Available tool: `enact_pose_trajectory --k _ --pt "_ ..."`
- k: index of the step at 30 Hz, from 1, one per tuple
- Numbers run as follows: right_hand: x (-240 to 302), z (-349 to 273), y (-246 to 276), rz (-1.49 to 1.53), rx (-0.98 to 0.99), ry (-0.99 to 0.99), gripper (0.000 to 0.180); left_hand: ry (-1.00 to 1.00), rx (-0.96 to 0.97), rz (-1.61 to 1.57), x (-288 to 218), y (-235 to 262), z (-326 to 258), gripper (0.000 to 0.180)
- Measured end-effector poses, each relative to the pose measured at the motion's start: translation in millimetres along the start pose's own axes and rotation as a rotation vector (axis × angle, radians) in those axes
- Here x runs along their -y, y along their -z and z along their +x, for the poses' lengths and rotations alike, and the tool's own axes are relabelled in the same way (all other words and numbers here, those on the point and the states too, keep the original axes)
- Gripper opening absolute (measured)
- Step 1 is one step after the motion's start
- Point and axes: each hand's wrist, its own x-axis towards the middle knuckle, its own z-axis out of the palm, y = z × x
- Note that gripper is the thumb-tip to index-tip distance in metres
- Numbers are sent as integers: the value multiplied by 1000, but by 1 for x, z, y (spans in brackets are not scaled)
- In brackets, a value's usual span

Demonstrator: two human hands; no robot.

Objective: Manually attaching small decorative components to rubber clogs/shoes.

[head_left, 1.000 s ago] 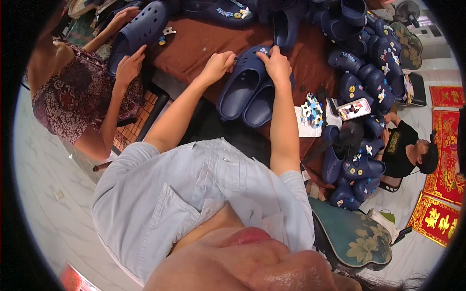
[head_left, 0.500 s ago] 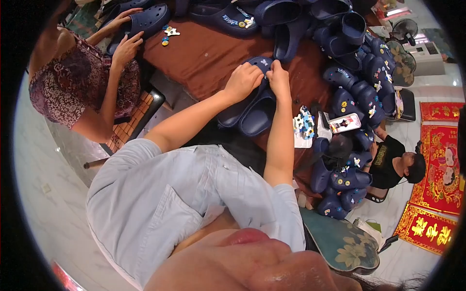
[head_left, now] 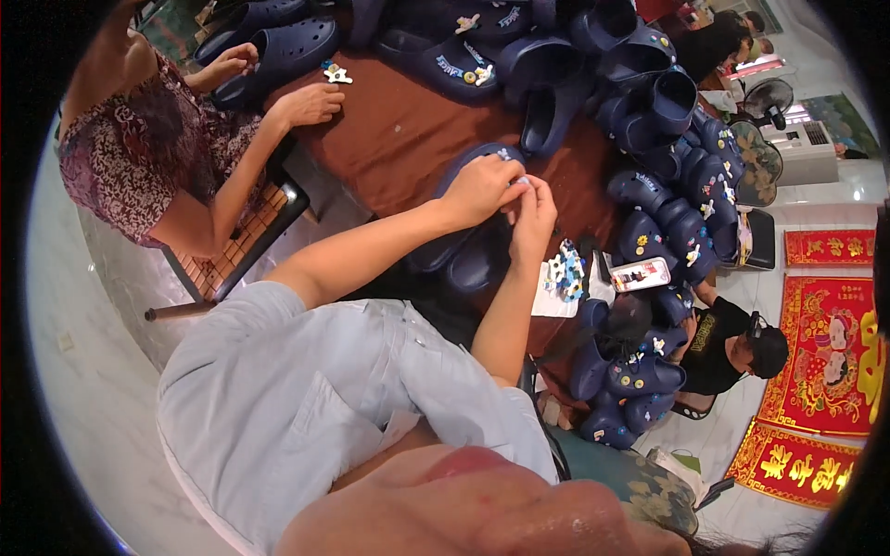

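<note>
Both hands have drawn together over the upper part of a dark blue clog [head_left: 464, 243] that lies on the brown surface [head_left: 389, 139] just in front of the person. The left hand [head_left: 482, 188] is curled over the clog's upper, and the right hand [head_left: 533, 208] meets it with fingertips pinched narrow, seemingly around a small pale charm at the point where the two touch; the piece is too small to tell for certain. A second ago the hands lay flat and apart on a pair of clogs; half a second ago they were closing in, and now they are tight together, which reads as a charm being pressed into the shoe. A sheet of small charms [head_left: 561, 278] sits just right of the clog, beside a phone [head_left: 640, 274]. The view has also tilted, so the other person's hands [head_left: 306, 102] at the far left now show with another clog [head_left: 283, 51] and a loose charm [head_left: 336, 72].
</note>
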Motion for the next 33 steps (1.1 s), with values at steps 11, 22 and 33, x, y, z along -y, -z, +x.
enact_pose_trajectory --k 11,22,33 --pt "-1 -36 38 235 -115 -67 19 -259 176 116 -17 -25 -14 19" --pt "-53 -53 138 -1394 -561 137 10 -214 192 272 2 16 -25 36" --pt "-35 -17 108 -1056 -551 309 16 -178 178 378 18 15 -45 48"
